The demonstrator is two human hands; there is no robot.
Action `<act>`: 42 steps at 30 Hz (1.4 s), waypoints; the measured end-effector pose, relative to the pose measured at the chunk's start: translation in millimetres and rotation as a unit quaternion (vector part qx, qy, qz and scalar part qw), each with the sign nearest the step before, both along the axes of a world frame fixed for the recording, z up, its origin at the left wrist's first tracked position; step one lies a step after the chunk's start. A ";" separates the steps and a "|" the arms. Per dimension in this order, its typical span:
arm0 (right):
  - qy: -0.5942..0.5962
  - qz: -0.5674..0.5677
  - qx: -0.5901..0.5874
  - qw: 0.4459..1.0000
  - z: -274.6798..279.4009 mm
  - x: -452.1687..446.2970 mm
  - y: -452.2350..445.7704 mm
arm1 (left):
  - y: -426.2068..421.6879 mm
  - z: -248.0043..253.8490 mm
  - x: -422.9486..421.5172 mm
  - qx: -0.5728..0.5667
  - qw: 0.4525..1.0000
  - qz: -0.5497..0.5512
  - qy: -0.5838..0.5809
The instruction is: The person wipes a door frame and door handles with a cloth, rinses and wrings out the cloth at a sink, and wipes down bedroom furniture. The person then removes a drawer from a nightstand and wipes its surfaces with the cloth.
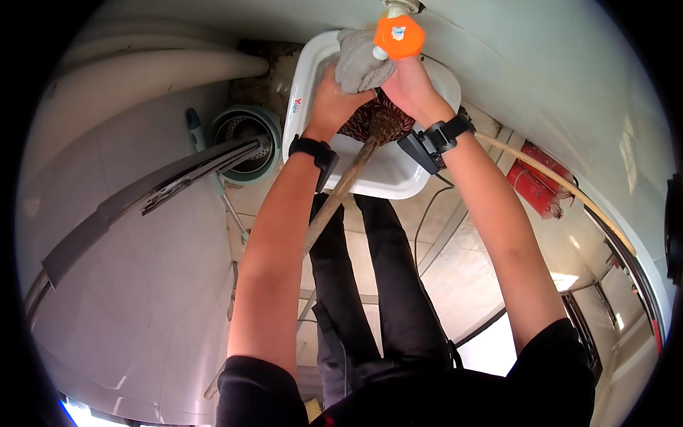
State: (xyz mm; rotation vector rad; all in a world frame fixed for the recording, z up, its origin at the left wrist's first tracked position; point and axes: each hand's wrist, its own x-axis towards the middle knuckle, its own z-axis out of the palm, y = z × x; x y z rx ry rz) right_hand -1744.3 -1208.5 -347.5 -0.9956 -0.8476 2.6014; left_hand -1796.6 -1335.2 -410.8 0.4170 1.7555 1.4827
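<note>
My left hand (333, 101) is closed on the left side of a wet grey cloth (358, 65), over a white basin (398, 181). On the cloth's right side is my right hand (410, 89), its fingers mostly hidden behind the cloth and an orange tap knob (400, 37). Below both hands a dark reddish mop head (370, 117) rests in the basin. Its wooden handle (341, 186) slants down and left, between my forearms.
A green spin bucket (269, 171) stands left of the basin, with a grey-handled tool (153, 171) reaching over it. Two red fire extinguishers (530, 186) are at the right, near a long pale stick (562, 171). A thin cable hangs by my right wrist.
</note>
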 end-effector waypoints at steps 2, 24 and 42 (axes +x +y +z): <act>0.000 0.015 0.031 0.999 -9.5 0.4 5.1 | 1.8 -0.5 -1.6 -0.023 1.000 -0.002 -0.003; -0.180 -0.111 -0.018 0.977 -39.5 -2.6 -14.1 | 3.6 49.3 9.3 -0.253 0.945 -0.145 0.149; -0.265 -0.071 -0.037 0.961 -21.5 3.9 -22.5 | -3.4 54.6 8.6 -0.228 0.949 -0.215 0.030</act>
